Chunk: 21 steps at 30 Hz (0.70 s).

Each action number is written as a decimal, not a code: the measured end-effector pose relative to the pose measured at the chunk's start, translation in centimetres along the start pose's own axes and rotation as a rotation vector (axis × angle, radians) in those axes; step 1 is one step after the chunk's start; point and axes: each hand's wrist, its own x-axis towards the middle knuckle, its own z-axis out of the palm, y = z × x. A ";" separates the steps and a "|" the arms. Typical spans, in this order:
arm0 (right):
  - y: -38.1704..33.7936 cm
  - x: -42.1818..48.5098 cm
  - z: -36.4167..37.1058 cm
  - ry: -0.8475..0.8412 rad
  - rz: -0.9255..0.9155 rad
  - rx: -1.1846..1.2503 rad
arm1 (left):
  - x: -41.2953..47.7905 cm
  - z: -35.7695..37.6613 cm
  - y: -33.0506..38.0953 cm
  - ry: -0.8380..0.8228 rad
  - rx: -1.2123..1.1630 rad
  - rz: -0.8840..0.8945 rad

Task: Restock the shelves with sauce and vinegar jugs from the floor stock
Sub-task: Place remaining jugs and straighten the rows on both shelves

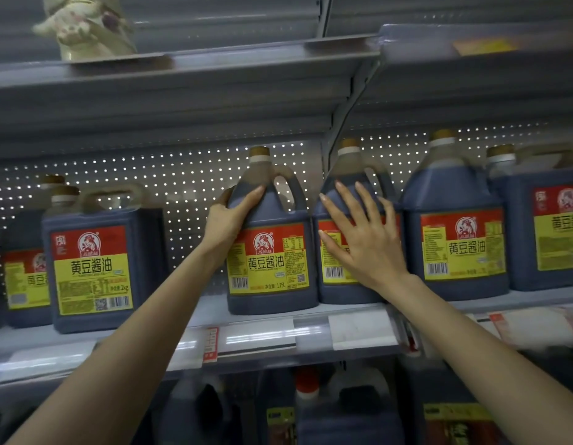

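The centre jug (272, 252) of dark sauce stands upright on the middle shelf (262, 335), near its front edge, label facing out and marked 1.75L. The left hand (229, 216) grips its left shoulder below the neck, fingers wrapped over the front; the thumb is hidden behind the jug. Just beside it on the right stands a second jug (343, 284), its label largely covered by the right hand (362, 239), which lies open and flat against the front, fingers spread. Whether the 2 jugs touch cannot be told.

Further right, 2 more jugs (455, 226) stand in the row; the outermost is cut off by the frame edge. To the left, across a gap, a squarer jug (95, 268) marked 2kg stands in front of others, partly hidden. The upper shelf (182, 78) carries a blurred pale figurine (86, 27). Containers (343, 409) on the shelf below are dark and hard to make out.
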 end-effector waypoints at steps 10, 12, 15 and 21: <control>-4.1 0.2 -1.2 -0.093 0.039 0.079 | -3.3 -1.7 -1.4 -0.039 0.434 0.225; -6.3 0.8 -1.4 -0.090 0.023 0.116 | -4.0 -3.5 -2.0 -0.042 0.794 0.339; -9.8 2.0 -1.5 -0.065 -0.006 0.132 | -5.3 -6.7 -2.5 0.028 1.165 0.477; -15.7 3.1 -1.6 -0.036 -0.037 0.122 | -6.3 -14.5 -3.6 0.038 1.379 0.577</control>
